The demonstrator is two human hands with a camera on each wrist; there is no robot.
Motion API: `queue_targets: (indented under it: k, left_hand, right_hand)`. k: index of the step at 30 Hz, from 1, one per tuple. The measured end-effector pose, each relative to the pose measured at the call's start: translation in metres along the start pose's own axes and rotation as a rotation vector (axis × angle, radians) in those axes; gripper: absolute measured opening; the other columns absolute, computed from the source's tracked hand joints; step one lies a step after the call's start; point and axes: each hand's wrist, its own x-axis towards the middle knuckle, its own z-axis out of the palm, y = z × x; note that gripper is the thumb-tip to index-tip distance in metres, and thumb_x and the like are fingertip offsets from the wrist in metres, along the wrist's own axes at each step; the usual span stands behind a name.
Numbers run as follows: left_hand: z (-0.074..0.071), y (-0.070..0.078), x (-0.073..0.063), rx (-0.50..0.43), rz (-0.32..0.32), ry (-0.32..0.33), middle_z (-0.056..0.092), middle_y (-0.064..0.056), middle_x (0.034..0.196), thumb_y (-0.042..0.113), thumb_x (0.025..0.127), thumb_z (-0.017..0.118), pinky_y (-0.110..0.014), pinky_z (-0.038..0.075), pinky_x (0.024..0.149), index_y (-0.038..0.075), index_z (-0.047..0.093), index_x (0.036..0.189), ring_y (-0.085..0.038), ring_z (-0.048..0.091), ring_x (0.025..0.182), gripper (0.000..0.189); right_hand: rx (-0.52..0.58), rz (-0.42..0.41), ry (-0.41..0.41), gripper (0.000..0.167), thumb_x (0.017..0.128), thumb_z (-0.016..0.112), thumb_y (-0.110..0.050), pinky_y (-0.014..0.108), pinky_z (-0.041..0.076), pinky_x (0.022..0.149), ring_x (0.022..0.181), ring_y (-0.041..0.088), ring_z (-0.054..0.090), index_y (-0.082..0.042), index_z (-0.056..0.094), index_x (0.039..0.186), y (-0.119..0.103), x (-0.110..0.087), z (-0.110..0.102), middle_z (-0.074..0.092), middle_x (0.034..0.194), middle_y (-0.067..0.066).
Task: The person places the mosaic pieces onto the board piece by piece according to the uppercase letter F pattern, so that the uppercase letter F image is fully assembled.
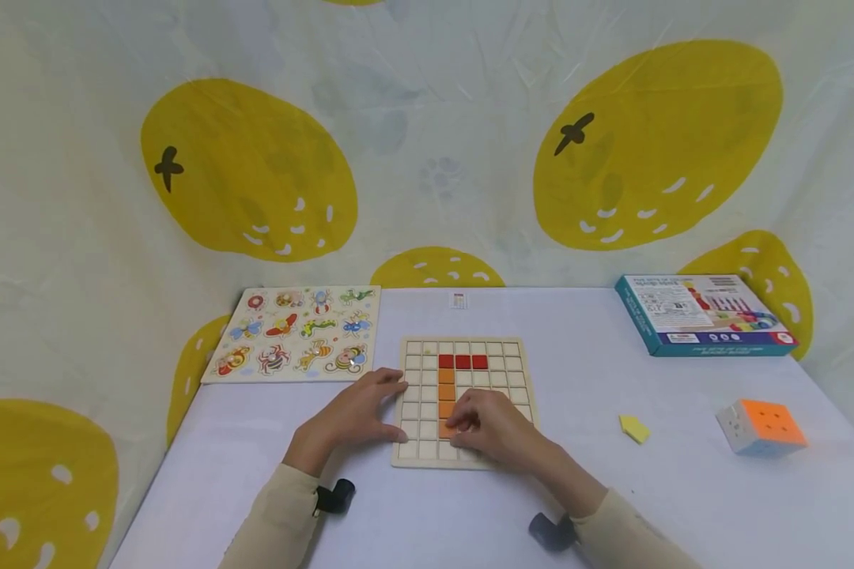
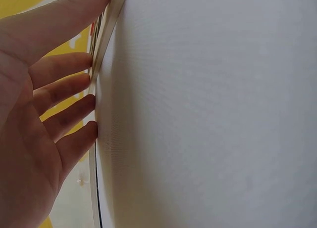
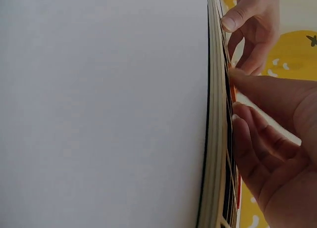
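A wooden grid board lies on the white table. Its cells hold three red tiles in a row, with a column of several orange tiles running down from the leftmost one. My left hand rests at the board's left edge, thumb and fingers spread and fairly straight. Over the lower middle of the board, my right hand has thumb and curled fingers at the lowest orange tile, pinching it at the grid. In the right wrist view a strip of orange shows between thumb and fingertips; the rest is hidden.
An insect picture puzzle lies at the back left. At the back right lies a teal-edged game box. A yellow house-shaped piece and an orange-and-white puzzle cube are on the right. A fruit-printed sheet encloses the table.
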Motion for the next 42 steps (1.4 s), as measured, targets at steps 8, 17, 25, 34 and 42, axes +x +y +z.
queue_targets:
  k: [8,17,25,34,42]
  left_hand:
    - [0.000,0.001,-0.001,0.006,0.001,0.003,0.046,-0.005,0.159,0.046,0.073,0.090,-0.047,0.041,0.122,0.014,0.058,0.146,-0.029,0.043,0.148,0.086]
    - [-0.001,-0.002,-0.001,0.007,0.041,0.008,0.047,-0.008,0.157,0.046,0.074,0.090,-0.048,0.042,0.121,0.011,0.058,0.145,-0.031,0.044,0.147,0.086]
    - [0.000,-0.002,-0.001,-0.008,0.043,0.009,0.048,-0.009,0.157,0.045,0.073,0.090,-0.048,0.042,0.121,0.010,0.059,0.144,-0.031,0.044,0.147,0.085]
    - [-0.002,0.000,-0.003,0.006,0.030,0.000,0.047,-0.008,0.158,0.047,0.074,0.090,-0.049,0.041,0.122,0.011,0.058,0.145,-0.031,0.043,0.148,0.086]
    - [0.000,-0.001,-0.001,0.006,0.019,0.000,0.046,-0.007,0.158,0.047,0.073,0.090,-0.047,0.041,0.122,0.013,0.057,0.146,-0.030,0.043,0.148,0.086]
  right_hand:
    - [-0.033,0.065,0.114,0.033,0.081,0.087,-0.021,0.025,0.057,0.078,0.099,0.019,0.062,-0.020,0.073,0.111,0.006,-0.020,-0.030,0.071,0.112,-0.005]
    - [-0.239,0.169,0.231,0.047,0.079,0.088,-0.023,0.035,0.056,0.083,0.107,0.025,0.063,-0.016,0.069,0.121,0.042,-0.058,-0.080,0.071,0.118,0.005]
    - [-0.302,0.395,0.155,0.052,0.083,0.084,-0.037,0.056,0.059,0.091,0.110,0.035,0.062,-0.015,0.066,0.127,0.073,-0.105,-0.118,0.067,0.127,0.018]
    - [-0.385,0.536,0.052,0.064,0.084,0.078,-0.053,0.053,0.061,0.083,0.097,0.027,0.062,-0.012,0.065,0.131,0.111,-0.141,-0.134,0.063,0.123,0.021]
    - [-0.323,0.511,0.091,0.049,0.089,0.078,-0.037,0.022,0.055,0.071,0.090,0.017,0.060,-0.011,0.068,0.129,0.118,-0.146,-0.133,0.067,0.110,0.009]
